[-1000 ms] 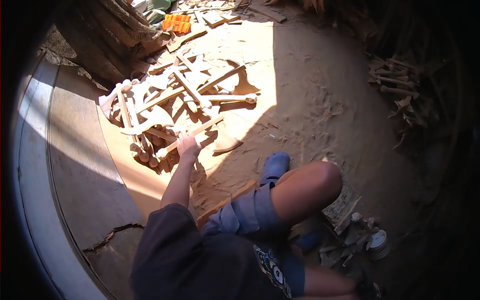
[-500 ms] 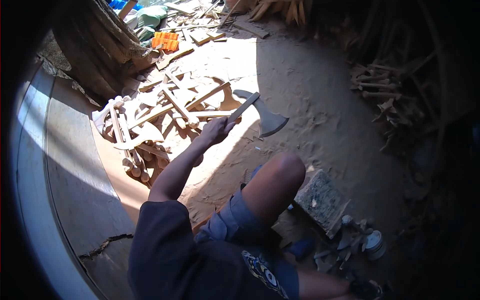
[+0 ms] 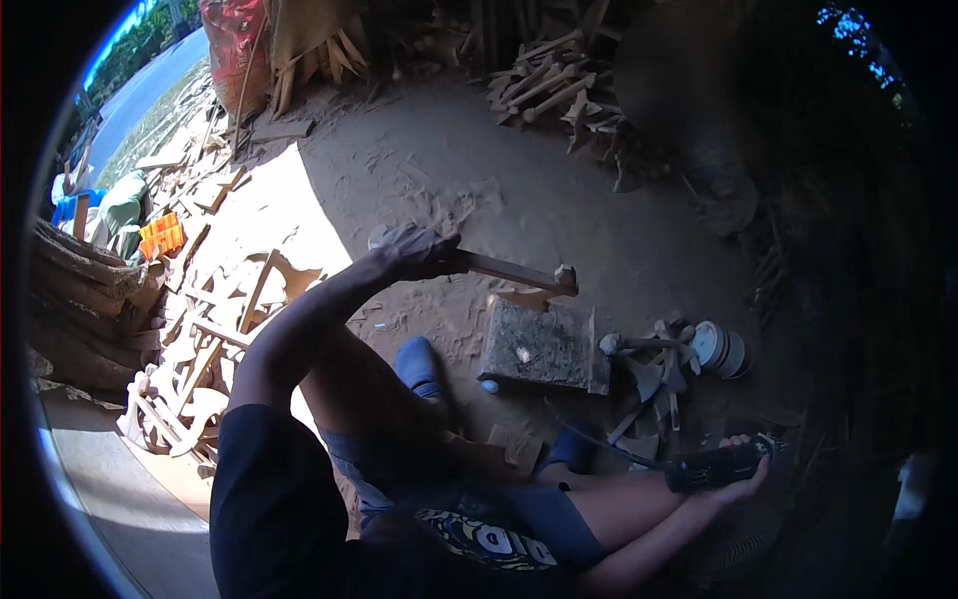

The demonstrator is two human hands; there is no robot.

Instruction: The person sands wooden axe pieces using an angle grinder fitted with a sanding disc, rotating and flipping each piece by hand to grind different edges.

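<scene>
My left hand (image 3: 419,252) is closed around the handle of a wooden axe (image 3: 514,271), held out in front of my raised knee. The axe is seen nearly edge-on, its head at the right end above a speckled block (image 3: 544,344). Low on the right, my right hand (image 3: 740,471) is wrapped around a black corded power tool (image 3: 711,467) beside my leg. A cable (image 3: 599,439) runs from the tool's left end. Its front end is dark and hard to make out.
Carved wooden pieces (image 3: 200,369) lie heaped in sunlight on the left, near an orange object (image 3: 162,236). Another pile of pieces (image 3: 554,80) is at the back. Right of the block are loose wooden parts (image 3: 664,369) and a round white container (image 3: 718,349).
The view has swung to the right. The axe in my left hand has turned from broadside to nearly edge-on. My right hand and the black power tool have come into view.
</scene>
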